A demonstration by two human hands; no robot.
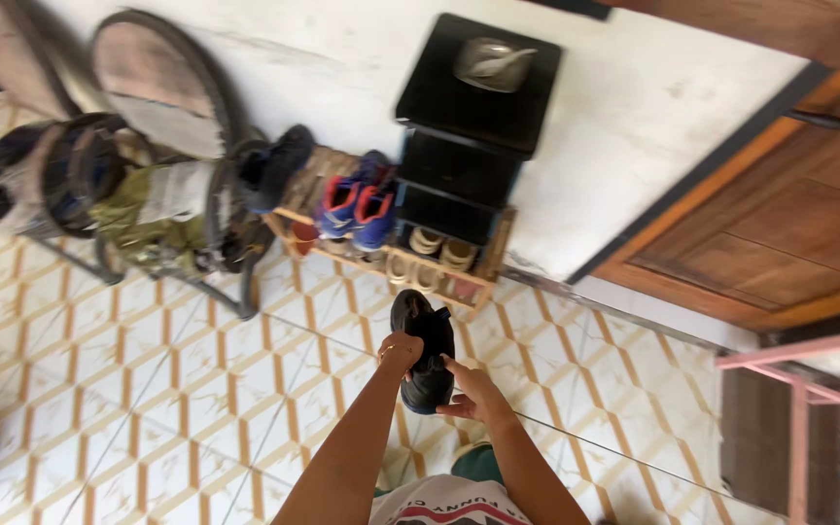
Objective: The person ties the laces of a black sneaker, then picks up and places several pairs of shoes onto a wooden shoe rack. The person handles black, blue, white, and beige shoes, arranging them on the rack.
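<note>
Fingers of the left hand (400, 351) and right hand (472, 393) pinch a glossy black shoe (424, 350) at mid-frame, over open patterned tile floor (148, 408), near the wooden shoe rack (391, 261).

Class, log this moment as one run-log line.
left hand: holds black shoe | right hand: holds shoe | wooden shoe rack: ahead

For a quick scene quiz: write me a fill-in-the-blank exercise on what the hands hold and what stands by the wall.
1. The left hand and right hand together hold a ____ shoe.
2. On the wooden shoe rack stands a pair of blue and ____ sneakers.
3. The floor is covered in patterned ____.
4. The door at right is made of ____.

Missing words: black; red; tiles; wood
</note>
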